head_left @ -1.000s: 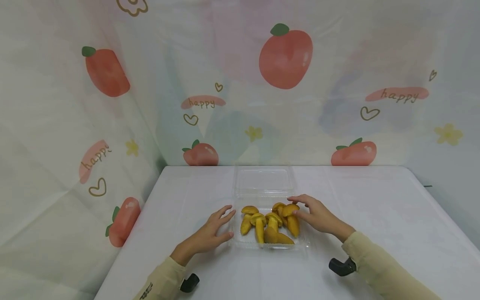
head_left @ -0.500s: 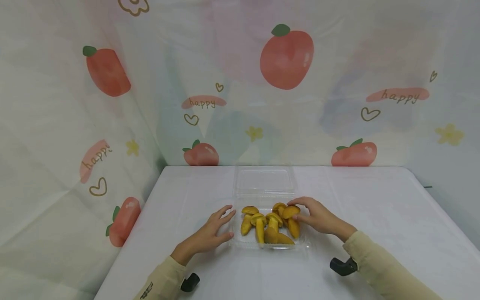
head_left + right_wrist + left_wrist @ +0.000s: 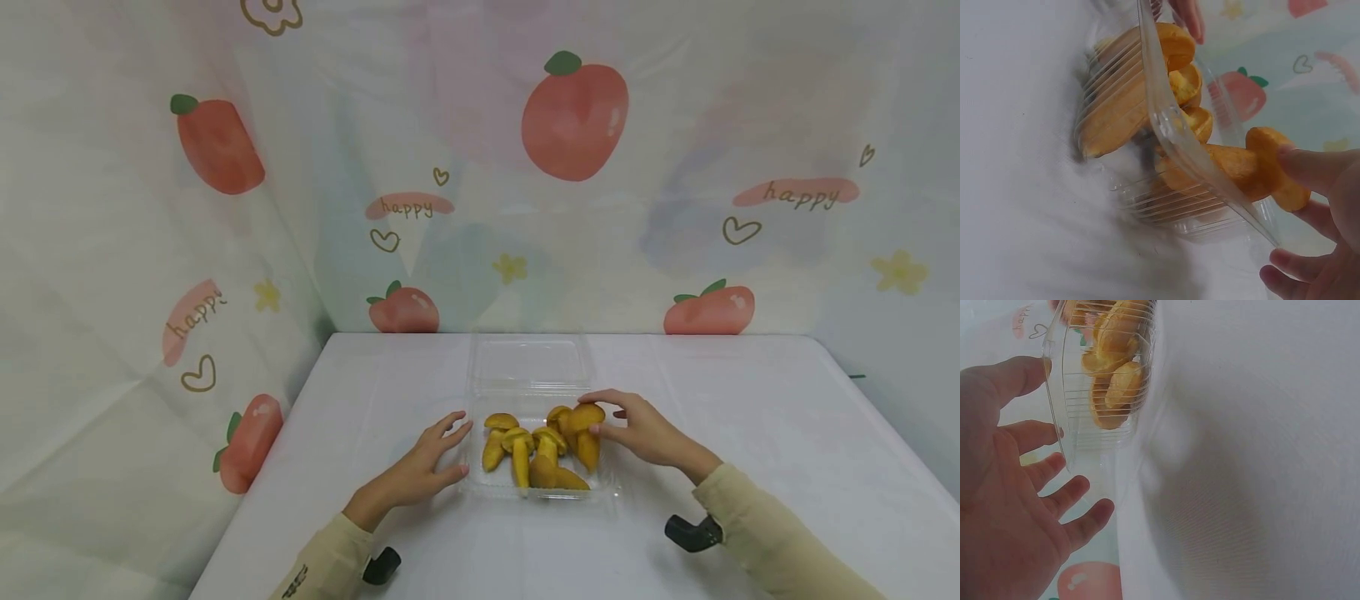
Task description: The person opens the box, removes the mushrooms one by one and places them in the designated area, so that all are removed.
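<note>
A clear plastic clamshell box [image 3: 480,490] holds several yellow-brown mushrooms [image 3: 517,454]. My right hand [image 3: 645,429] pinches the cap of the rightmost mushroom [image 3: 588,418] between thumb and fingers. In the right wrist view that mushroom [image 3: 1235,169] slants over the box rim, cap outside and stem end inside. My left hand [image 3: 420,465] stands at the box's left side, fingers spread. In the left wrist view the thumb and index fingertips of the left hand [image 3: 1029,462] are right at the rim of the box [image 3: 1063,425].
The transparent lid [image 3: 529,362] lies opened back behind the box. A white cloth covers the table [image 3: 375,375]. Behind and at the left hangs a fabric backdrop [image 3: 465,125] printed with fruit and "happy". A black wrist device [image 3: 693,533] hangs under the right sleeve, another [image 3: 382,567] under the left.
My right hand has closed its fingers on the rightmost mushroom's cap and raised it slightly, up and to the right. The left hand has stayed in place.
</note>
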`<action>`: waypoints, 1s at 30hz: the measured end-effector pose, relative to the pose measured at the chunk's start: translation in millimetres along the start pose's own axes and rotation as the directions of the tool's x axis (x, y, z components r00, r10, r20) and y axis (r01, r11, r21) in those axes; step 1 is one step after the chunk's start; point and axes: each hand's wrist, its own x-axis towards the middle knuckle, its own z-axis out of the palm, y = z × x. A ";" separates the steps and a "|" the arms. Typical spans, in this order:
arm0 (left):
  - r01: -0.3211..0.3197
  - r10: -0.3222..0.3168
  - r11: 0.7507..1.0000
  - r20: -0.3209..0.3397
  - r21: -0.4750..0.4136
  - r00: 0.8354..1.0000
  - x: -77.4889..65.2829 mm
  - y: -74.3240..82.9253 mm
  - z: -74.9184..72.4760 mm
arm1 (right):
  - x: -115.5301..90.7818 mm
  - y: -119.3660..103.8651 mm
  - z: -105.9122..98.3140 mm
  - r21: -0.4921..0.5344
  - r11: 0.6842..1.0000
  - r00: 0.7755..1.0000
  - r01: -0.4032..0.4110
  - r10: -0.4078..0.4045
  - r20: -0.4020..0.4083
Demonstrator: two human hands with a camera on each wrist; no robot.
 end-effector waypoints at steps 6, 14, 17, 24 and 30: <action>0.002 -0.002 1.000 0.001 -0.009 1.000 -0.3 0.6 0.6 | -1.7 -4.1 -8.3 0.012 1.000 0.999 0.013 -0.013 -0.047; 0.008 -0.008 1.000 0.003 -0.011 1.000 -2.0 3.5 0.2 | -2.0 -6.1 -24.6 0.029 0.999 0.995 0.043 -0.040 -0.095; 0.017 -0.017 1.000 0.004 -0.017 1.000 -2.4 5.1 -0.5 | -3.2 -6.3 -30.9 0.048 0.998 0.995 0.030 -0.025 -0.099; 0.033 -0.033 0.999 0.004 -0.026 0.999 -2.9 5.3 0.0 | -9.1 -7.6 -44.4 0.094 0.996 0.993 -0.001 0.012 -0.121; 0.021 -0.021 0.999 -0.001 -0.037 1.000 -2.4 3.8 0.5 | -12.9 -3.8 -53.2 0.129 0.992 0.989 -0.005 0.024 -0.143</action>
